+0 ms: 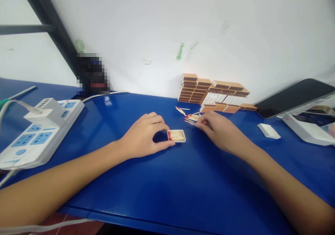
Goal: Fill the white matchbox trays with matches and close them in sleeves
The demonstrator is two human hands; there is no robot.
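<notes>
Thumb and fingers of my left hand (146, 135) grip the left end of a small white matchbox tray (184, 137) resting on the blue table. Inside the tray lie several matches (176, 136), their red heads toward my left hand. To the right, my right hand (216, 128) is closed in a pinch at the near end of a match (188, 122) beside a loose pile of matches (192, 117). Its fingers partly hide the pile. A few more matches (180, 110) lie just behind, heads to the left.
Stacked matchboxes (192, 88) stand against the white wall. A power strip (39, 140) with a plugged-in charger and cables occupies the left side. At right are a dark-screened device on a stand (295, 97) and a small white block (268, 131). The table's front edge (131, 221) runs below.
</notes>
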